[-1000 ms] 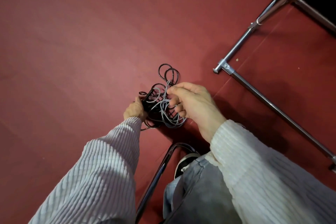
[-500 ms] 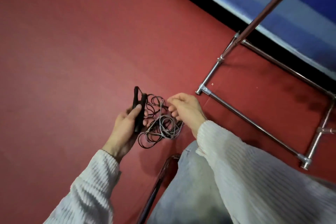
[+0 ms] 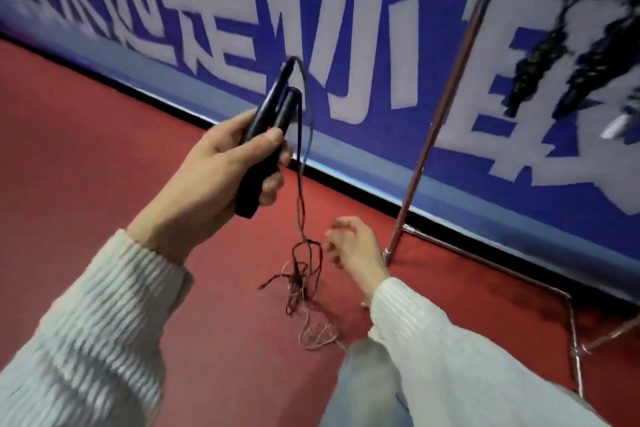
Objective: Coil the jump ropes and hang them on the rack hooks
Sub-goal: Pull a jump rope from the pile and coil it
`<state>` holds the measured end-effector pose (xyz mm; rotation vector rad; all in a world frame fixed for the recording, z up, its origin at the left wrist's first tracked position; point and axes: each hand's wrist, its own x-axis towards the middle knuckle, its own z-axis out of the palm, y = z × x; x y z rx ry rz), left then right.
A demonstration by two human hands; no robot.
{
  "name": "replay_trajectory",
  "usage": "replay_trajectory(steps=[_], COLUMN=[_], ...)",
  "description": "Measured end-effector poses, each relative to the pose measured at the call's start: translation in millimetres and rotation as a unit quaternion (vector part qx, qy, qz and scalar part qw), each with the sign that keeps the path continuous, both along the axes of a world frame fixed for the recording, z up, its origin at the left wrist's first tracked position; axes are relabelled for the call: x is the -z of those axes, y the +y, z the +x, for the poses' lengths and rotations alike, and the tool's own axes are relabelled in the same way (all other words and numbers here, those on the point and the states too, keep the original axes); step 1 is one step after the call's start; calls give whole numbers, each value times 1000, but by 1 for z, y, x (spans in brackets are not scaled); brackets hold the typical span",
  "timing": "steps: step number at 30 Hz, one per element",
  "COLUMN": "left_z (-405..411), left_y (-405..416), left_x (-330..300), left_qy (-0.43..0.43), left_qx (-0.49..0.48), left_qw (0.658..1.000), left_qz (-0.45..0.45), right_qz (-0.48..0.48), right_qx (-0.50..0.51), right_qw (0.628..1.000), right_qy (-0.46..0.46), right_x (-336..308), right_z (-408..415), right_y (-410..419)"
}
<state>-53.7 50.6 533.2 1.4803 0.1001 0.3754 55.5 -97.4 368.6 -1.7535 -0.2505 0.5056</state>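
My left hand (image 3: pixel 221 166) is raised and grips the two black handles (image 3: pixel 268 128) of a jump rope, held side by side and pointing up. The thin cord (image 3: pixel 302 191) hangs down from the handle tips into a loose tangle (image 3: pixel 304 274) that reaches the red floor. My right hand (image 3: pixel 356 246) is lower, just right of the tangle, with fingers loosely spread and nothing in them. The metal rack (image 3: pixel 440 114) stands at the right; dark coiled ropes (image 3: pixel 568 48) hang blurred near its top.
A blue banner with large white characters (image 3: pixel 311 28) runs along the wall behind. The rack's base bars (image 3: pixel 485 260) lie on the red floor at the right. My knee in grey trousers (image 3: pixel 367 388) is at the bottom centre.
My left hand lifted the handles high, so the cord now hangs stretched downward. My right hand let go of the tangle. The view tilted up from the floor to the banner and rack.
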Motion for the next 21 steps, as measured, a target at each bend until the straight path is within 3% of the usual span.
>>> replay_trajectory(steps=[4, 7, 11, 14, 17, 19, 21], left_z=[-27, -38, -45, -40, -39, -40, -41], left_y=[-28, -58, -79, -65, -28, 8, 36], left_x=[-69, -107, -153, -182, -218, -238, -243], left_qy=[-95, -146, -247, -323, -368, -368, -343], left_qx=[17, 84, 137, 58, -77, -157, -207], left_qw=[987, 971, 949, 943, 927, 916, 915], left_qz=[127, 170, 138, 64, 16, 23, 55], right_qz=[41, 49, 62, 74, -60, -238, -315], right_qx=[-50, -110, -130, -106, -71, -68, -48], right_qw=[994, 982, 973, 978, 983, 958, 943], right_qy=[-87, -149, -183, -166, -156, -147, -98], right_x=[-46, -83, -116, -111, -60, -19, 12], right_z=[-15, -29, -44, -40, -33, -25, -20], right_y=[-17, -25, -26, -33, -61, -89, -111])
